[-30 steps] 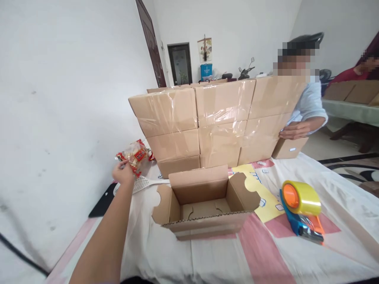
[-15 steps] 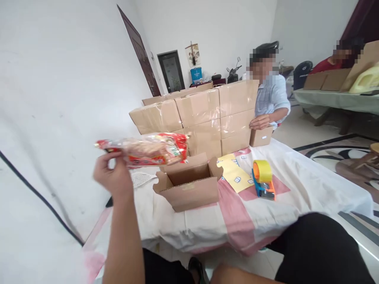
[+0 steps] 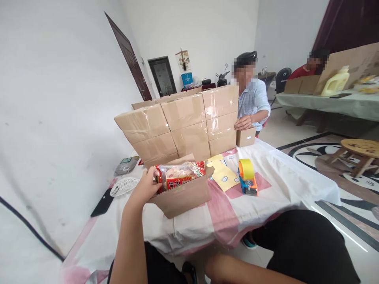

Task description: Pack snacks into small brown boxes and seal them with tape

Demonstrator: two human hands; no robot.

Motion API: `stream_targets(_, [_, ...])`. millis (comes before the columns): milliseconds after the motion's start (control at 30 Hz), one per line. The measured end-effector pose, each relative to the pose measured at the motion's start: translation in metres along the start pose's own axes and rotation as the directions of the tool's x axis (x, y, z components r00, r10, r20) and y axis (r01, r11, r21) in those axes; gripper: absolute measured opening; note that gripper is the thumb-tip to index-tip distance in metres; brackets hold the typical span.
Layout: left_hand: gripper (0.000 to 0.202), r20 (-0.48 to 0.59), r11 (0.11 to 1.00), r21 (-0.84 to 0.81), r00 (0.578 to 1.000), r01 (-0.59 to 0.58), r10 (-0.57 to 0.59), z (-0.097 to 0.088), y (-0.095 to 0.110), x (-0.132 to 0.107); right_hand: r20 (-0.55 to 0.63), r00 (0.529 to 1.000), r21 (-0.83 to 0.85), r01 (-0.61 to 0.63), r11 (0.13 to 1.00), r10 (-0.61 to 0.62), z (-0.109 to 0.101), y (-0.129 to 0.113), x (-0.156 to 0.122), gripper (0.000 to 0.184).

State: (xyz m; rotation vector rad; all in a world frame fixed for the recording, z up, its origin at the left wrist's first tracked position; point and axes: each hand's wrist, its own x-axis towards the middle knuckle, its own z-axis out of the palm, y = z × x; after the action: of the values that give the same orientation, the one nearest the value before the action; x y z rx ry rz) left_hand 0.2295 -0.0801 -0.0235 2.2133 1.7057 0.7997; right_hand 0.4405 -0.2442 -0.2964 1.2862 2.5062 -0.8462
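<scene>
My left hand (image 3: 151, 182) is closed on the left end of a clear and red snack packet (image 3: 182, 173). The packet lies lengthwise at the mouth of an open cardboard box (image 3: 185, 200), its lower part hidden behind the front wall. Of my right arm only a bare stretch shows at the bottom edge; the hand is out of sight. To the right of the box lie a yellow sheet with blue drawings (image 3: 222, 173) and a tape dispenser (image 3: 248, 185) with a yellow roll.
Behind the box stands a wrapped stack of cartons (image 3: 186, 114). A co-worker's hand (image 3: 244, 123) rests by a small carton (image 3: 246, 137) at its right end. Left on the cloth are a white mesh piece (image 3: 124, 186), a black flat object (image 3: 102, 203) and a grey packet (image 3: 126, 165).
My left hand has brought the snack packet down and to the right, from the air into the box's opening. The view has shifted slightly to the right.
</scene>
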Motion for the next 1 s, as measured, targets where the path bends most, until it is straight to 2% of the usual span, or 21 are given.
stream_targets(33, [0.025,-0.022,1.0,0.017,1.0,0.011,-0.011,-0.002,0.002,-0.005,0.074,0.997,-0.066,-0.005,0.998,0.01,-0.002,-0.001,0.001,0.005])
stream_targets(100, [0.023,-0.138,0.996,0.087,0.99,0.009,0.004,-0.009,0.008,-0.015,0.175,0.985,-0.171,0.021,0.985,0.009,-0.007,-0.005,0.003,0.016])
stream_targets(167, [0.019,-0.267,0.983,0.178,0.96,-0.035,0.082,-0.015,0.015,-0.022,0.19,0.982,-0.202,0.055,0.978,-0.016,-0.014,-0.01,0.004,0.025])
stream_targets(200, [0.02,-0.282,0.975,0.215,0.953,-0.053,0.114,-0.018,0.018,-0.023,0.196,0.98,-0.207,0.068,0.976,-0.026,-0.017,-0.012,0.003,0.026])
stream_targets(233, [0.023,-0.236,0.97,0.235,0.965,-0.055,0.112,-0.019,0.021,-0.024,0.198,0.979,-0.208,0.078,0.975,-0.036,-0.021,-0.014,0.002,0.026])
stream_targets(300, [0.029,-0.021,0.97,0.241,1.0,-0.016,0.022,-0.019,0.022,-0.024,0.181,0.982,-0.213,0.101,0.972,-0.062,-0.026,-0.016,-0.001,0.025])
stream_targets(367, [0.035,0.165,0.966,0.257,0.983,0.034,-0.078,-0.016,0.022,-0.023,0.165,0.983,-0.237,0.124,0.964,-0.086,-0.03,-0.016,-0.005,0.027])
stream_targets(400, [0.038,0.199,0.963,0.266,0.975,0.039,-0.095,-0.015,0.023,-0.023,0.155,0.983,-0.25,0.135,0.959,-0.098,-0.031,-0.016,-0.007,0.028])
stream_targets(433, [0.039,0.187,0.96,0.279,0.978,0.039,-0.094,-0.014,0.025,-0.023,0.146,0.983,-0.259,0.145,0.955,-0.109,-0.032,-0.016,-0.009,0.028])
stream_targets(567, [0.041,-0.02,0.955,0.296,0.999,-0.033,0.041,-0.013,0.044,-0.027,0.112,0.984,-0.247,0.164,0.955,-0.14,-0.03,-0.015,-0.013,0.027])
stream_targets(633, [0.049,0.034,0.965,0.26,0.999,-0.028,0.02,-0.011,0.056,-0.03,0.12,0.982,-0.24,0.171,0.955,-0.146,-0.033,-0.017,-0.014,0.028])
stream_targets(700, [0.058,0.188,0.967,0.245,0.975,0.073,-0.121,-0.009,0.066,-0.033,0.13,0.978,-0.227,0.187,0.956,-0.16,-0.045,-0.023,-0.019,0.031])
stream_targets(767, [0.064,0.274,0.956,0.253,0.937,0.146,-0.215,-0.006,0.072,-0.035,0.147,0.967,-0.164,0.231,0.959,-0.208,-0.068,-0.029,-0.029,0.031])
stream_targets(833, [0.064,0.276,0.964,0.233,0.942,0.128,-0.192,-0.005,0.073,-0.036,0.149,0.932,0.002,0.334,0.943,-0.33,-0.103,-0.033,-0.047,0.027])
stream_targets(867, [0.063,0.273,0.968,0.223,0.947,0.111,-0.172,-0.005,0.072,-0.036,0.124,0.892,0.134,0.419,0.898,-0.435,-0.125,-0.034,-0.059,0.024])
stream_targets(900, [0.062,0.272,0.971,0.219,0.949,0.101,-0.16,-0.004,0.071,-0.036,0.018,0.848,0.241,0.51,0.825,-0.53,-0.148,-0.035,-0.071,0.021])
stream_targets(933, [0.062,0.27,0.971,0.221,0.951,0.093,-0.152,-0.003,0.069,-0.036,-0.158,0.815,0.291,0.579,0.762,-0.558,-0.172,-0.034,-0.084,0.021])
stream_targets(967, [0.062,0.271,0.97,0.227,0.951,0.085,-0.146,-0.003,0.068,-0.036,-0.367,0.78,0.272,0.611,0.743,-0.507,-0.197,-0.032,-0.095,0.023])
stream_targets(1000, [0.062,0.272,0.97,0.232,0.952,0.078,-0.141,-0.002,0.066,-0.036,-0.562,0.722,0.22,0.6,0.769,-0.402,-0.22,-0.029,-0.103,0.027])
